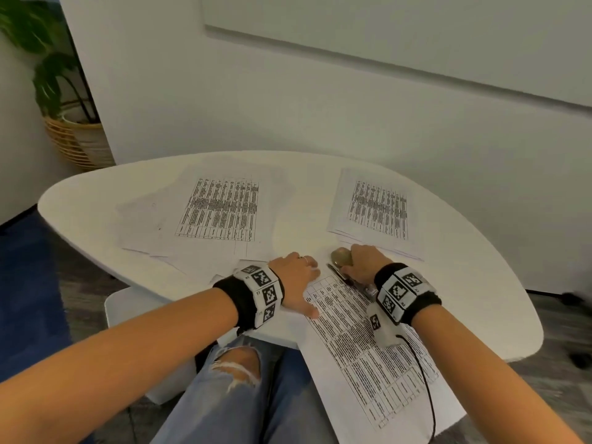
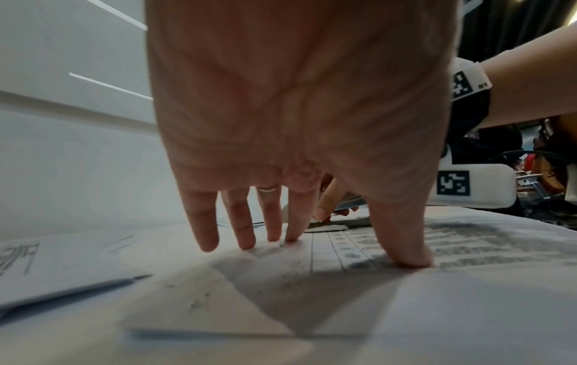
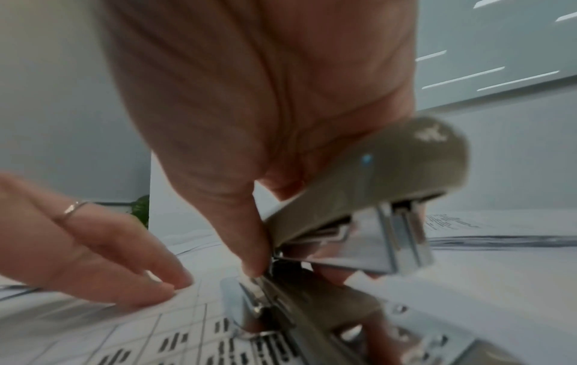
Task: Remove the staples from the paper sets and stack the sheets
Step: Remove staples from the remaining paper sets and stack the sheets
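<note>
White tabletop (image 1: 96, 200): at its near edge the left hand (image 1: 296, 277) presses flat, fingers straight, on a printed paper set (image 1: 368, 357) while the right hand (image 1: 365, 264) grips a stapler (image 3: 359, 210).

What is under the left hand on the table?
The left hand presses straight fingers on a printed paper set beside the stapler. The staple itself is not visible, covered by the hands and stapler.

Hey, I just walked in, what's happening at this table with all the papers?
A person is working on a printed paper set at the near edge of a white table. Their left hand presses it flat while the right hand grips a stapler at its top corner. Two more piles of sheets lie further back.
</note>
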{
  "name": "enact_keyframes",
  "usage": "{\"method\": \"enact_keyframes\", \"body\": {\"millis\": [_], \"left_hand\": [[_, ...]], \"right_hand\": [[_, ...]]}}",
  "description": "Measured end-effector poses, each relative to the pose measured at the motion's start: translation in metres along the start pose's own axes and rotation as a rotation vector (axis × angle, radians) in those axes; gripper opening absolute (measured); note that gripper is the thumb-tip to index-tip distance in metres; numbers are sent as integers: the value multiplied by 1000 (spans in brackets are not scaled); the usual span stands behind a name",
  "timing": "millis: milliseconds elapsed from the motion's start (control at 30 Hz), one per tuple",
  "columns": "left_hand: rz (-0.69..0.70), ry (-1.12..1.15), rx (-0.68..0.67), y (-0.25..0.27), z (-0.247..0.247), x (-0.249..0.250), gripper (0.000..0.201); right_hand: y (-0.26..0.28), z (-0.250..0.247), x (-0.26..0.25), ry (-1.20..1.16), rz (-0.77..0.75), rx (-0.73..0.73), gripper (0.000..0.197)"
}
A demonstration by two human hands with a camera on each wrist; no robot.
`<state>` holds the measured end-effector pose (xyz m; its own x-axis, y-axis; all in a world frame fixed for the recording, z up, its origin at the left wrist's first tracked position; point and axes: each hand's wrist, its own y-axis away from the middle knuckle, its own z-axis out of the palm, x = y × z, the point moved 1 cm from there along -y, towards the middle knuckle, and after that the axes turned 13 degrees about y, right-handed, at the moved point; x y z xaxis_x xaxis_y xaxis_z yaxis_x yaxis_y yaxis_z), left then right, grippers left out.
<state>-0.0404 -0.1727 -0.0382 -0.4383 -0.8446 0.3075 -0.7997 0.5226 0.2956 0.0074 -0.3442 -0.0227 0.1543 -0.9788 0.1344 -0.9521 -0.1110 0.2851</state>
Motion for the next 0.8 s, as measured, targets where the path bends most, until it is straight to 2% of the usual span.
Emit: {"method": "enact_keyframes", "body": {"millis": [133,300,567,800], "left_hand": [[16,-15,-16,-2,-1,1,92],[27,-17,8,-3,1,1,90],[36,-32,-6,-1,-4,1,87],[66,-12,-19,-3,-4,1,87]], "right_hand": [[-3,5,-7,-2,-15,12,39],[-8,9,-21,-3,42,52,32],[-18,-6,1,173,-129,-28,33],[-19,-3,-1,224,-174,17,38]]}}
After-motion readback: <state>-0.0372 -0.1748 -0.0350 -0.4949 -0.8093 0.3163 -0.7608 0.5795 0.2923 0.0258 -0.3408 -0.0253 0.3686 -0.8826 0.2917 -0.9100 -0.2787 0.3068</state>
